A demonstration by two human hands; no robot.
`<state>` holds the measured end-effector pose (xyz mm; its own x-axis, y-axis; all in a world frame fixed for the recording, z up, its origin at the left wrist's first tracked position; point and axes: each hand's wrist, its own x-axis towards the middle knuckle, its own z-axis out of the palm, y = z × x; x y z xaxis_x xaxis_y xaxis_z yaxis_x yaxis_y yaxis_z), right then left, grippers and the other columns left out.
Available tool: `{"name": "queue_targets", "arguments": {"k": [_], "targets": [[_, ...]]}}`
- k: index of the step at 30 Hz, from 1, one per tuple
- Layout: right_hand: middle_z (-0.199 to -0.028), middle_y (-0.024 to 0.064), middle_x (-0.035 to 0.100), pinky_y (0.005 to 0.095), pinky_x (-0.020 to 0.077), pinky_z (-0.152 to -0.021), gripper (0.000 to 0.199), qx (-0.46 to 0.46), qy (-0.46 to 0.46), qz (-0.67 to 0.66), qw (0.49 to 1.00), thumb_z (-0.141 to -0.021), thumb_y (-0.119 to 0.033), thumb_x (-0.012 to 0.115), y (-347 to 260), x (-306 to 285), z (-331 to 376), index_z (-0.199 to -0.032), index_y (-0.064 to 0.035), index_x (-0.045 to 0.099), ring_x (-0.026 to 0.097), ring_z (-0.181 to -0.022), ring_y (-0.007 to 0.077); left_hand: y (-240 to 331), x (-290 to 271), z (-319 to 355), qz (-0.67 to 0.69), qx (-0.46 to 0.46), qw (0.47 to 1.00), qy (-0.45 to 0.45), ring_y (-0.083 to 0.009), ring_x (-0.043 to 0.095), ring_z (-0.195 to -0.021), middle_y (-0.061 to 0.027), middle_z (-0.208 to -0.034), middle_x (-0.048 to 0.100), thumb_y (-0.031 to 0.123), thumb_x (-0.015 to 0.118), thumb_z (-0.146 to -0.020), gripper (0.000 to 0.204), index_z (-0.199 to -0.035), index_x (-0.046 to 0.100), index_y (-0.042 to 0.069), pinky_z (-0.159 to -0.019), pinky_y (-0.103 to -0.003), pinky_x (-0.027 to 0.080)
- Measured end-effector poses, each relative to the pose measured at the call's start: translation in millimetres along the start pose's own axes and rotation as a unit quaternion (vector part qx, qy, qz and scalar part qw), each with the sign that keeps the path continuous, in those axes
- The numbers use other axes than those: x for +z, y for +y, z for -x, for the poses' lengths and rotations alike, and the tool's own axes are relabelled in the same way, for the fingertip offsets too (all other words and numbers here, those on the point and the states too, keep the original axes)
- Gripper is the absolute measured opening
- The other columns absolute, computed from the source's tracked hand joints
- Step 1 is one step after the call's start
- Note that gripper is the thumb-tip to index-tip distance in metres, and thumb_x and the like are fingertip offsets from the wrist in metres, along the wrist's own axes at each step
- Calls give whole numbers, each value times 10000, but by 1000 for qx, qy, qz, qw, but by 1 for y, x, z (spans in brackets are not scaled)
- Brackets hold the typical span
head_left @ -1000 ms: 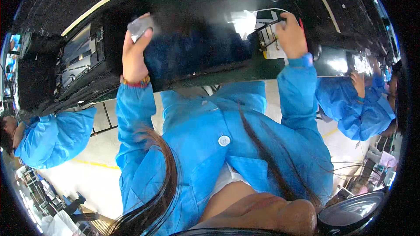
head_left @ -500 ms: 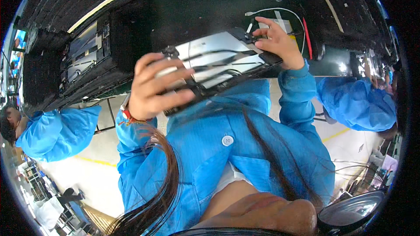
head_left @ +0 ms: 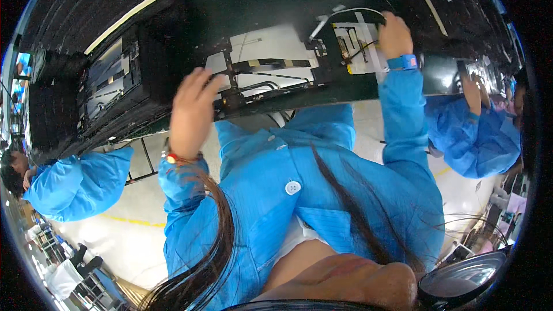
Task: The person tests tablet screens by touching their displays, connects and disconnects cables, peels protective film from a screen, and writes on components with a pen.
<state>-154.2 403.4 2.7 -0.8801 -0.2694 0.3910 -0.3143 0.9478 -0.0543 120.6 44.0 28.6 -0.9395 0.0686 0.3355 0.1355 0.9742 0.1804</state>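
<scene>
On the dark bench in front of me lies an opened flat electronic device [head_left: 271,49], its silver panels crossed by black strips and cables. My left hand [head_left: 193,109] is at its left edge, fingers stretched out and holding nothing; whether the fingertips touch the edge I cannot tell. My right hand [head_left: 396,37] is farther right, closed with fingers curled down beside a small board with a yellow edge [head_left: 357,49]. What is under those fingers is hidden. A white cable [head_left: 351,10] arcs from near the device's far right corner toward my right hand.
A black foam tray [head_left: 164,63] with a similar device [head_left: 109,78] stands at the left. More dark trays are stacked at the far left [head_left: 103,0] and far right [head_left: 455,0]. People in blue, one left [head_left: 80,181] and one right [head_left: 472,138], sit along the bench.
The device has gone from tilted between both hands to lying flat on the bench. My left hand has drawn back slightly; my right hand has moved right, over where a red stick lay.
</scene>
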Motion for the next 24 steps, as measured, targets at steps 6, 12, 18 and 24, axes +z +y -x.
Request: {"name": "queue_targets", "arguments": {"k": [6,12,18,24], "targets": [[-1021,210,553,454,503,-712,312,120,-97,160,975,-859,-175,381,45,23,10,-1147,-101,474,578,-884,385,64,38,-30,112,164,980,1,-315,435,-1148,-123,-1194,492,85,629,-699,401,-1093,556,99,-945,-433,381],[-996,262,551,454,497,-730,445,47,-146,34,988,-855,-107,409,36,-9,-5,-1297,-108,348,585,-872,382,55,58,-56,52,140,989,-7,-310,427,-1155,-103,-1228,479,124,625,-718,422,-1133,543,131,-935,-425,379],[-980,145,599,369,480,-763,424,27,-139,-723,676,-893,-159,483,-19,-39,-34,-1291,-63,373,577,-963,265,11,89,-115,48,105,993,-2,-340,420,-1163,-114,-1232,486,61,598,-730,424,-1144,537,132,-967,-436,356],[-673,34,592,216,396,-482,437,-82,-162,-561,808,-895,-482,415,-98,-4,-74,-903,-72,566,568,-572,102,-38,128,-187,68,105,992,6,-348,418,-1163,-118,-1254,475,32,600,-735,434,-1156,536,122,-979,-429,347]]}}
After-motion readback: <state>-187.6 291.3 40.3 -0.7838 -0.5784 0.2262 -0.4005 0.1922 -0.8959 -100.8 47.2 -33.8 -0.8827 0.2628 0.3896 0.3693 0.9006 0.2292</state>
